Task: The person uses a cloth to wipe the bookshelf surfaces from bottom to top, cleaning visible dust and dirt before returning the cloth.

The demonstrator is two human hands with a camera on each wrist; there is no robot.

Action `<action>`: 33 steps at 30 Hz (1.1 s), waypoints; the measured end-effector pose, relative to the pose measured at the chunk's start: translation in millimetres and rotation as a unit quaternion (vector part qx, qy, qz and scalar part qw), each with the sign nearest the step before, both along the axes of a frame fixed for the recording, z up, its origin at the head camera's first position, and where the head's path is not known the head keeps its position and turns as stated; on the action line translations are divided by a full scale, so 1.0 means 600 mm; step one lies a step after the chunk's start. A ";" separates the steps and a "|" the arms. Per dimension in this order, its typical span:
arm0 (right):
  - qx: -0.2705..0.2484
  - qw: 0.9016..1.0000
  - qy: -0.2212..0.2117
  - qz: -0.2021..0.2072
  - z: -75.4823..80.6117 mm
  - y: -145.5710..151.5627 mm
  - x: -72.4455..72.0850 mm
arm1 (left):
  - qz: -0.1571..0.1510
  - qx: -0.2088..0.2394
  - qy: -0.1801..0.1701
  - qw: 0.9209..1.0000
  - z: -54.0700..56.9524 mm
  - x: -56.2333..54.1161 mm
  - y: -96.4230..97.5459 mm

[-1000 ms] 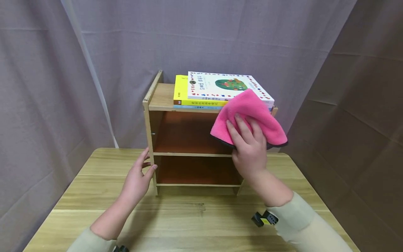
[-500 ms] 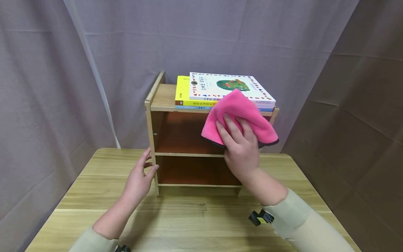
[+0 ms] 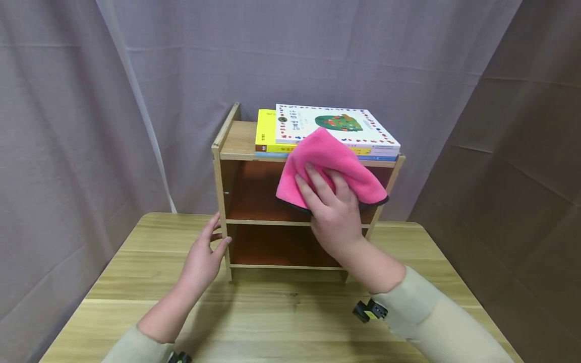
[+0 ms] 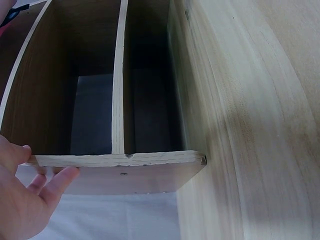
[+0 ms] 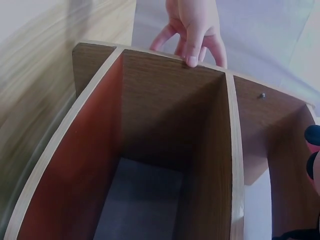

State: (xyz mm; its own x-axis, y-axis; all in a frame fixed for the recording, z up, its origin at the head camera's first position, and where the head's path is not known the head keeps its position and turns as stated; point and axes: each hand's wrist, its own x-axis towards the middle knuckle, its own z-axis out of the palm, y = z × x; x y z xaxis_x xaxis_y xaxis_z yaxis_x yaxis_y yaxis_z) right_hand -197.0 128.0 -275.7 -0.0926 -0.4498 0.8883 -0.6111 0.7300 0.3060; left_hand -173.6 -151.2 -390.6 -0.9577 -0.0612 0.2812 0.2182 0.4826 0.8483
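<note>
A small wooden bookshelf (image 3: 297, 222) with reddish-brown shelf boards stands on the table. My left hand (image 3: 201, 257) holds its left side panel, thumb at the front edge and fingers along the outer face; the left wrist view shows this hand (image 4: 30, 195) from close by. With my right hand (image 3: 333, 212) I grip a pink cloth (image 3: 324, 151) with dark trim, fingers spread over it, at the front edge of the top board. My right thumb is hidden. The cloth overlaps the lower edge of a white picture book (image 3: 336, 126) lying on the top board.
Under the white book lie a yellow book (image 3: 265, 131) and a light blue one (image 3: 272, 154). The wooden table (image 3: 281, 322) extends in front and to both sides. Grey curtains (image 3: 290, 55) hang behind the bookshelf, and a brown cloth wall (image 3: 513, 166) rises at right.
My right hand has slid left with the pink cloth along the top board's front edge, uncovering the right part of the bookshelf. My left hand keeps its place on the side panel.
</note>
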 end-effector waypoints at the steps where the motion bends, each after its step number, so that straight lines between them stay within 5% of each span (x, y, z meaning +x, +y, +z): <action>1: 0.002 1.000 0.002 0.000 0.000 -0.003 0.000 | 0.000 0.001 0.000 1.000 0.000 0.000 0.000; 12: 0.036 0.999 -0.001 -0.037 0.006 -0.037 0.007 | 0.003 0.001 0.001 1.000 0.000 0.000 -0.001; 33: 0.056 0.998 -0.003 -0.022 0.015 -0.109 0.014 | 0.006 0.005 0.010 1.000 -0.002 -0.003 0.001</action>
